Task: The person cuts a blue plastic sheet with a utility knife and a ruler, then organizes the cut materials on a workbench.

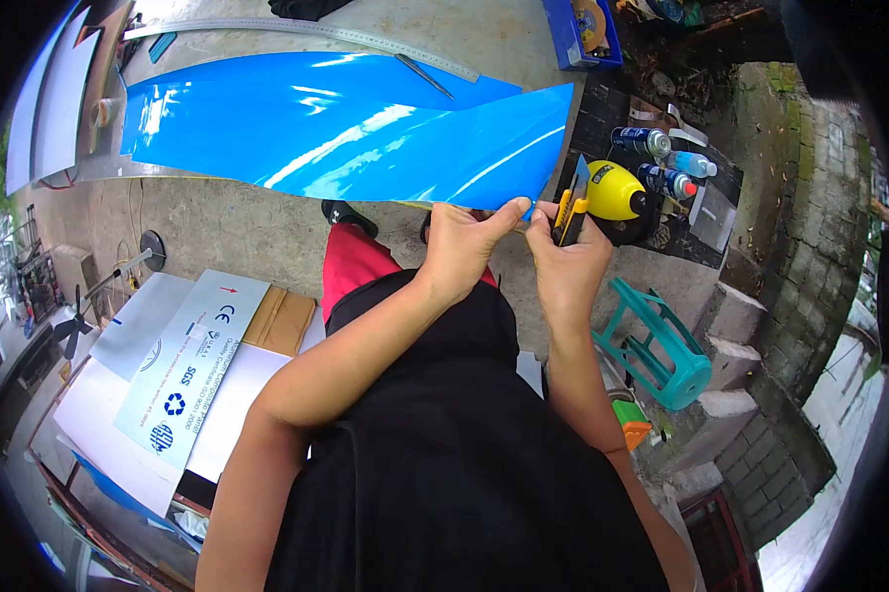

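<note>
A large glossy blue sheet lies over the edge of a work table. My left hand pinches the sheet's near right corner between thumb and fingers. Close beside it, my right hand grips a yellow and black utility knife, blade end up, and its fingertips also touch the same corner. Both hands are held out in front of my chest, above the floor.
A long metal ruler and a thin tool lie on the table. A teal plastic stool, spray cans and a yellow bottle stand on the right. White panels lie stacked lower left; brick steps are at the right.
</note>
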The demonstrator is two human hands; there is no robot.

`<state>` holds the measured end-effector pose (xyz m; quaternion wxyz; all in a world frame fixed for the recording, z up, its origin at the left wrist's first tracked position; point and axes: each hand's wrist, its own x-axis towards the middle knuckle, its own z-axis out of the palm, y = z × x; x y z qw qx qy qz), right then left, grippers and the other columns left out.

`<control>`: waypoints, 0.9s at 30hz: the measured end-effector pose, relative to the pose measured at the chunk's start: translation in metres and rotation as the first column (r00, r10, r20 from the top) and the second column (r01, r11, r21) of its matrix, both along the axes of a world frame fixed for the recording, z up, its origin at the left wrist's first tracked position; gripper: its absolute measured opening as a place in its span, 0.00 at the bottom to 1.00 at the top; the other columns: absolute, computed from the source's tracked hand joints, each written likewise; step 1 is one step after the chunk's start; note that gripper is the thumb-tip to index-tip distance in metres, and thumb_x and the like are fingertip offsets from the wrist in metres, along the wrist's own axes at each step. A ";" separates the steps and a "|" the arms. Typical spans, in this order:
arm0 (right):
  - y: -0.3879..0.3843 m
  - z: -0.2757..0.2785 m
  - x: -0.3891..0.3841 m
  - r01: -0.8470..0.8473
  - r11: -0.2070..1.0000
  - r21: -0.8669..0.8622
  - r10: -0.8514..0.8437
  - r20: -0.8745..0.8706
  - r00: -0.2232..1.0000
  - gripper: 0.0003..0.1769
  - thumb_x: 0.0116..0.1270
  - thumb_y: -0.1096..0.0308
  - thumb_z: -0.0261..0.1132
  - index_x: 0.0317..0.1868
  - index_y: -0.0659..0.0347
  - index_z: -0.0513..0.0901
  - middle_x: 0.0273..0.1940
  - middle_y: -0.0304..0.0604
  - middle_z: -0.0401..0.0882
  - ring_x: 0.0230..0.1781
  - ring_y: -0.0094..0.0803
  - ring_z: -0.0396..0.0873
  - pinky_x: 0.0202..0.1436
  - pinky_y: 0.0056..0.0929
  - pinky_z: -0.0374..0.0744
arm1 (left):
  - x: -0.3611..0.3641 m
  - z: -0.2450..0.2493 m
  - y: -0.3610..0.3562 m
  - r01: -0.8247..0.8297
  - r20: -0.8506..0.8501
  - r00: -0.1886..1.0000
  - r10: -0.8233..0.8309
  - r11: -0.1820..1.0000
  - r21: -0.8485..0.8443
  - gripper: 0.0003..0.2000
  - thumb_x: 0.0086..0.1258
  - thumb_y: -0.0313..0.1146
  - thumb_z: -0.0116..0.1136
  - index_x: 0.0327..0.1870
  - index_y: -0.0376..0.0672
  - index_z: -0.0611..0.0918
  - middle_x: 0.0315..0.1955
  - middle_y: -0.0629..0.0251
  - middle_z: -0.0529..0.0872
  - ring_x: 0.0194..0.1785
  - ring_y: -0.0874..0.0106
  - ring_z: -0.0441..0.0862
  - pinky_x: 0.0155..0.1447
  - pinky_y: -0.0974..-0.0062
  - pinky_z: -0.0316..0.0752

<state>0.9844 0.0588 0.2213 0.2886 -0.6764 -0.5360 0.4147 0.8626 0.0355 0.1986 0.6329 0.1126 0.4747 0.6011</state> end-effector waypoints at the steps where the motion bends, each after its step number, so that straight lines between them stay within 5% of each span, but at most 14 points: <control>1: 0.000 0.001 0.000 -0.001 1.000 0.000 0.001 0.000 1.000 0.06 0.64 0.74 0.73 0.39 0.68 0.88 0.26 0.35 0.84 0.27 0.17 0.77 0.33 0.24 0.75 | 0.000 -0.001 0.000 0.004 -0.031 1.000 -0.004 1.000 -0.007 0.16 0.71 0.22 0.69 0.58 0.34 0.81 0.50 0.58 0.87 0.48 0.73 0.87 0.53 0.70 0.86; 4: 0.001 0.003 0.001 0.004 0.998 -0.066 -0.007 -0.040 0.999 0.06 0.64 0.75 0.73 0.41 0.67 0.88 0.29 0.35 0.85 0.29 0.16 0.78 0.35 0.24 0.76 | -0.001 -0.001 0.000 -0.007 0.006 1.000 0.007 1.000 -0.024 0.14 0.72 0.24 0.69 0.56 0.36 0.83 0.49 0.60 0.88 0.47 0.73 0.87 0.52 0.71 0.85; 8: -0.002 0.003 0.003 -0.043 0.997 0.065 0.049 -0.100 0.994 0.08 0.65 0.76 0.73 0.44 0.64 0.87 0.33 0.35 0.85 0.32 0.18 0.79 0.37 0.24 0.77 | -0.003 -0.011 0.001 -0.034 0.047 0.998 0.036 0.999 -0.041 0.08 0.74 0.27 0.68 0.49 0.36 0.87 0.40 0.64 0.91 0.41 0.76 0.87 0.49 0.75 0.83; 16: 0.008 0.021 0.005 -0.208 0.976 0.070 0.212 -0.052 0.976 0.12 0.61 0.79 0.74 0.45 0.61 0.87 0.40 0.38 0.85 0.36 0.25 0.84 0.43 0.27 0.80 | -0.020 0.002 0.001 0.128 0.208 0.972 -0.112 0.989 -0.067 0.07 0.76 0.30 0.66 0.48 0.36 0.88 0.39 0.65 0.91 0.41 0.79 0.87 0.51 0.77 0.82; 18: 0.012 0.019 0.006 -0.308 0.915 0.260 0.319 0.000 0.948 0.13 0.60 0.79 0.75 0.46 0.61 0.87 0.43 0.42 0.84 0.39 0.30 0.85 0.45 0.28 0.80 | -0.022 0.011 0.000 0.110 0.238 0.966 -0.100 0.993 -0.030 0.06 0.76 0.29 0.65 0.47 0.36 0.88 0.39 0.65 0.91 0.42 0.79 0.88 0.52 0.77 0.82; 24: 0.027 0.026 0.005 -0.450 0.782 0.432 0.468 0.069 0.881 0.15 0.59 0.80 0.75 0.47 0.62 0.88 0.44 0.44 0.83 0.43 0.32 0.84 0.46 0.28 0.80 | -0.033 0.007 -0.007 0.133 0.254 0.958 -0.137 0.991 0.032 0.05 0.77 0.27 0.64 0.45 0.34 0.87 0.41 0.62 0.91 0.46 0.75 0.88 0.59 0.71 0.83; 27: 0.030 0.034 0.002 -0.415 0.856 0.310 0.449 -0.045 0.893 0.14 0.60 0.80 0.76 0.47 0.61 0.88 0.37 0.38 0.82 0.38 0.25 0.82 0.41 0.25 0.78 | -0.039 0.007 -0.008 0.153 0.189 0.970 -0.154 0.988 0.017 0.05 0.77 0.26 0.64 0.45 0.34 0.87 0.41 0.62 0.91 0.46 0.74 0.88 0.60 0.70 0.83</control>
